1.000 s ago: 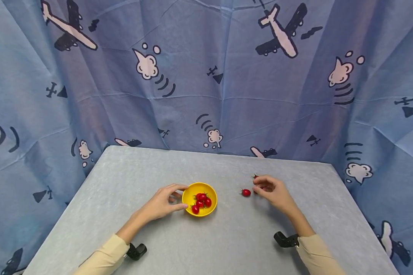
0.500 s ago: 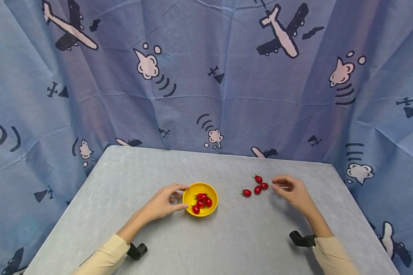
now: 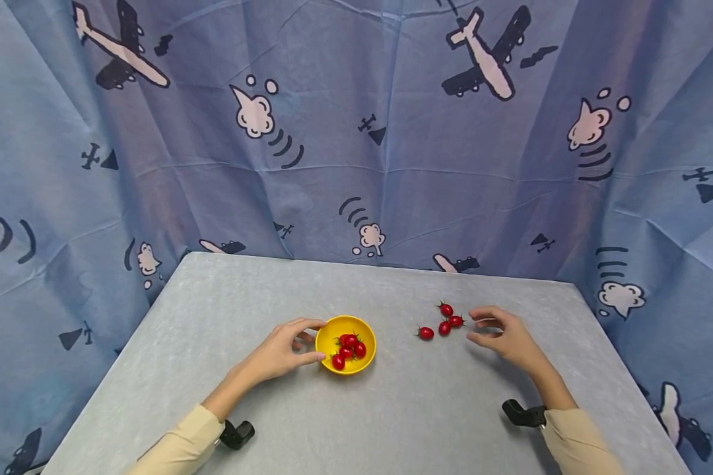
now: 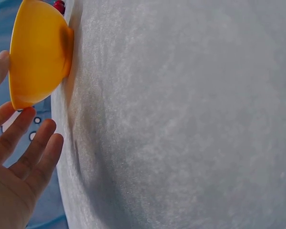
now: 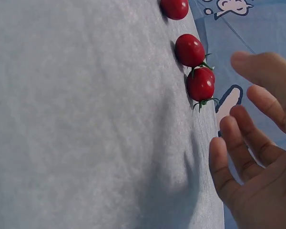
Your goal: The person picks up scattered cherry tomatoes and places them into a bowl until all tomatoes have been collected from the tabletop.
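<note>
Four cherry tomatoes loose on the tabletop; right hand just beside them, fingers apart (holding nothing). Left hand, fingers spread, touches the yellow bowl with more tomatoes inside. Risk: clumsy pinch could roll clustered neighbours.

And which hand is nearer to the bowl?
Left. The left hand touches the bowl on its left side; the right hand is apart from it, off to its right, past the loose tomatoes.

A yellow bowl holds red tomatoes; four others lie rightward.
</note>
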Tool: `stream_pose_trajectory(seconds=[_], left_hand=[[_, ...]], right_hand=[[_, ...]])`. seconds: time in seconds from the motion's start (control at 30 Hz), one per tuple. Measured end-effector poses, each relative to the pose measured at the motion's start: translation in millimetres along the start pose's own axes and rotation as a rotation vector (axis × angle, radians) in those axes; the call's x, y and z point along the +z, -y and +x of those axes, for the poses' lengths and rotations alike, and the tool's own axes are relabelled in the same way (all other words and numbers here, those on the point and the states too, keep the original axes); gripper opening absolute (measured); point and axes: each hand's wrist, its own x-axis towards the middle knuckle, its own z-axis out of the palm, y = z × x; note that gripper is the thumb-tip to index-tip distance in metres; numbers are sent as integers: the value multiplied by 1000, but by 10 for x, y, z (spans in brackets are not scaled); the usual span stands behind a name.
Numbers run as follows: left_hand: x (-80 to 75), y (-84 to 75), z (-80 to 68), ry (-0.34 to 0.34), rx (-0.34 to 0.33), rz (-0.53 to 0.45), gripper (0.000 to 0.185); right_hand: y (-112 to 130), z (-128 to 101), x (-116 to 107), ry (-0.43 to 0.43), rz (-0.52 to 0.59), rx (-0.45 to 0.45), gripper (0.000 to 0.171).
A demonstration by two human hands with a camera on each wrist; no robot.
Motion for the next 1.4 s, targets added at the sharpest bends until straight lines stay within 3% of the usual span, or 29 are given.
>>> stream_pose_trajectory(seconds=[0.5,0.97,1.4], left_hand=[[2,-4,23,7,-12,12,58],[0,-10,10,7,-14,-3,58],[-2,-13,8,5,-3,-2,58]], right_hand=[[-44,120,75,52,-49,35,62],[-145,246,212,21,-67,-24,37],[-114,310,288,-33,-170,-19,29]])
